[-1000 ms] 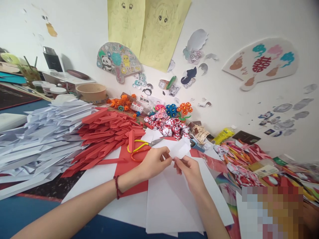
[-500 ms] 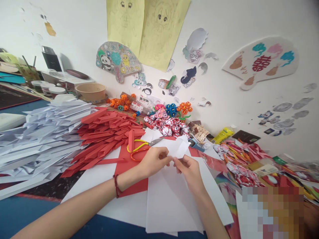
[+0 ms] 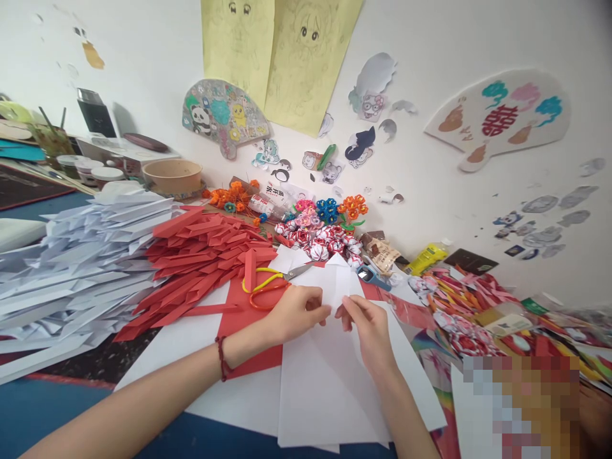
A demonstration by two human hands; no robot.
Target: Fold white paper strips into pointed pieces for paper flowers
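Note:
My left hand (image 3: 299,313), with a dark red bracelet at the wrist, hovers over white sheets (image 3: 329,395); its fingers are curled together, and what they hold, if anything, cannot be made out. A short gap to the right, my right hand (image 3: 366,322) has thumb and index finger pinched near a small folded white paper (image 3: 337,280); whether it grips the paper is unclear. Scissors (image 3: 270,284) with yellow and orange handles lie left of the hands on red paper (image 3: 253,350). A blue watch (image 3: 373,277) rests beyond the right hand.
Folded white strips (image 3: 90,255) and folded red strips (image 3: 205,255) are heaped at the left. Red-and-white paper flowers (image 3: 325,242) stand against the wall behind. A tan bowl (image 3: 173,176) is at the back left; colourful strips (image 3: 473,287) lie to the right.
My hands were together at the white paper's lower edge. They are now apart, the right one shifted slightly right, and the small folded paper lies flatter. The view has moved slightly.

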